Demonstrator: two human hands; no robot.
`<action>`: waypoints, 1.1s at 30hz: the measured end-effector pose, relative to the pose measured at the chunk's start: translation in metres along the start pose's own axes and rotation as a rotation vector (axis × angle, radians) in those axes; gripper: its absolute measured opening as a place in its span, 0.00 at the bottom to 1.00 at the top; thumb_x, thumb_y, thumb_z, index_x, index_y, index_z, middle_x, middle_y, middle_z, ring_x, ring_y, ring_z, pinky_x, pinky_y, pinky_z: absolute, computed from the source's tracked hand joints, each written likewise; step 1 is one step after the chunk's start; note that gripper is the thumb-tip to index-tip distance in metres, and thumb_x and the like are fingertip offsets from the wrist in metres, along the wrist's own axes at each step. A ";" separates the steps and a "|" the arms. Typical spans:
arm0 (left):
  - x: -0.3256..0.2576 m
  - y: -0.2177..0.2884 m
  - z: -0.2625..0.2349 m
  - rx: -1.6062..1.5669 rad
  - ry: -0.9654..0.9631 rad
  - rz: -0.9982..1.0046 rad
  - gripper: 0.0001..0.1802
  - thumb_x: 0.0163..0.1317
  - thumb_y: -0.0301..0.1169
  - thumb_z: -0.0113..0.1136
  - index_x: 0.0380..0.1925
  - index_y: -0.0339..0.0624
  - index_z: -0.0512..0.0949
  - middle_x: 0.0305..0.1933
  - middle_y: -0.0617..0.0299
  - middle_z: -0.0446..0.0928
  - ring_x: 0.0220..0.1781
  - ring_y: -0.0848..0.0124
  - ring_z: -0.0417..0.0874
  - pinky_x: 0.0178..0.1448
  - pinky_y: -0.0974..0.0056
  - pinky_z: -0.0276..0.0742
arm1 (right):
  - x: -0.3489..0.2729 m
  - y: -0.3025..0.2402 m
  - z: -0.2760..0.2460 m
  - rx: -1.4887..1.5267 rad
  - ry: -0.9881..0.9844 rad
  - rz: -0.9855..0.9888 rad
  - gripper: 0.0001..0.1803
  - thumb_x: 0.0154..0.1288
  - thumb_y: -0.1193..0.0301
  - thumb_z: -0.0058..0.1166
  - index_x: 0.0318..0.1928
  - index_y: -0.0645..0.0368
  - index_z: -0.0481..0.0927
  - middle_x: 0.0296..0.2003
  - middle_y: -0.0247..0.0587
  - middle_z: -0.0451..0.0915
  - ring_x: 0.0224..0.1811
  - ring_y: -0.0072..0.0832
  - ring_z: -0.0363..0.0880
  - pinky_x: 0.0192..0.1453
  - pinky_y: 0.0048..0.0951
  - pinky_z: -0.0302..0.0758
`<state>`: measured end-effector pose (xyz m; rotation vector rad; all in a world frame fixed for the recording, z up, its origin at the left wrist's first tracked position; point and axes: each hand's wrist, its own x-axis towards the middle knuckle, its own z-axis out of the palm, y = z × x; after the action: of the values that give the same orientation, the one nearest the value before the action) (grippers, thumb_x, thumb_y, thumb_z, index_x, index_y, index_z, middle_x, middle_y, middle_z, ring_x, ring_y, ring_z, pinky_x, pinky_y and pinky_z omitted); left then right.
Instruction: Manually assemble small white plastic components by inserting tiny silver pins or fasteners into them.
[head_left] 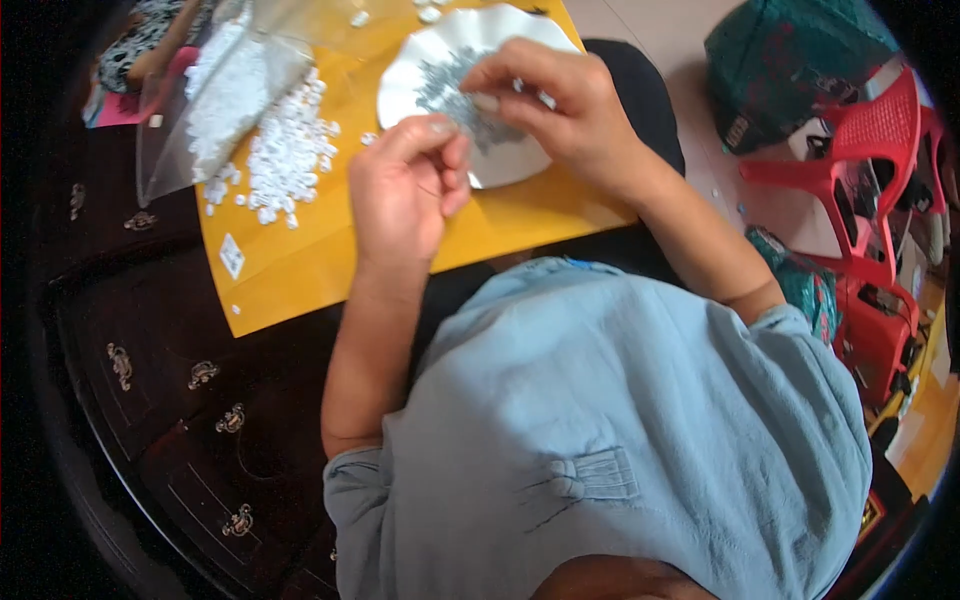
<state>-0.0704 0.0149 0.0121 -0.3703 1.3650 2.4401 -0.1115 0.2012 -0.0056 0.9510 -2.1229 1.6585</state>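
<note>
My left hand is raised over the near edge of a white scalloped plate, its fingers curled and the thumb against the index finger. Whatever that pinch holds is too small or hidden to name. Over the plate, my right hand is closed, thumb and index finger brought close together near the left hand's fingertips. Small white pieces show among its curled fingers. Many small grey metallic-looking pieces lie loose on the plate below both hands. Left of my left hand spreads a pile of small white pieces.
A clear plastic bag of white pieces lies at the yellow tabletop's left edge, near a small white diamond-shaped card. Dark drawers with metal handles stand left. At right are a red plastic chair and a green bag.
</note>
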 end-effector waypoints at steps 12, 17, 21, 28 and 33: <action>-0.036 -0.008 0.007 -0.002 -0.006 -0.089 0.08 0.60 0.25 0.54 0.34 0.28 0.74 0.23 0.57 0.72 0.19 0.74 0.68 0.19 0.70 0.61 | -0.005 -0.027 -0.006 0.127 -0.286 -0.057 0.05 0.61 0.80 0.59 0.38 0.66 0.81 0.31 0.42 0.79 0.33 0.34 0.79 0.36 0.27 0.73; -0.059 -0.009 -0.007 -0.024 0.044 -0.150 0.08 0.60 0.26 0.54 0.35 0.28 0.73 0.23 0.56 0.71 0.21 0.74 0.67 0.20 0.70 0.61 | -0.008 -0.032 0.011 0.267 -0.353 0.082 0.04 0.60 0.79 0.62 0.36 0.65 0.81 0.28 0.40 0.79 0.30 0.32 0.78 0.34 0.27 0.72; -0.062 -0.001 -0.016 -0.069 0.064 -0.110 0.09 0.61 0.27 0.53 0.34 0.29 0.72 0.23 0.56 0.71 0.21 0.74 0.67 0.20 0.71 0.61 | -0.001 -0.032 0.024 0.270 -0.360 0.029 0.04 0.61 0.78 0.62 0.35 0.64 0.80 0.28 0.38 0.79 0.30 0.29 0.78 0.33 0.27 0.71; -0.023 0.004 -0.059 0.782 0.320 0.564 0.08 0.55 0.22 0.69 0.33 0.34 0.79 0.27 0.64 0.73 0.26 0.72 0.72 0.31 0.68 0.71 | 0.012 -0.030 0.035 0.112 -0.284 0.089 0.03 0.63 0.79 0.60 0.37 0.64 0.79 0.30 0.36 0.78 0.29 0.24 0.77 0.32 0.23 0.70; 0.016 0.023 -0.086 1.356 0.258 0.920 0.14 0.47 0.25 0.73 0.33 0.37 0.79 0.33 0.58 0.73 0.40 0.60 0.74 0.43 0.59 0.73 | 0.013 -0.031 0.034 0.155 -0.240 0.209 0.02 0.65 0.79 0.59 0.37 0.65 0.80 0.30 0.32 0.78 0.29 0.18 0.75 0.33 0.19 0.70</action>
<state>-0.0885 -0.0681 -0.0198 0.3908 3.3351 1.2450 -0.0950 0.1616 0.0151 1.0515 -2.3466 1.9186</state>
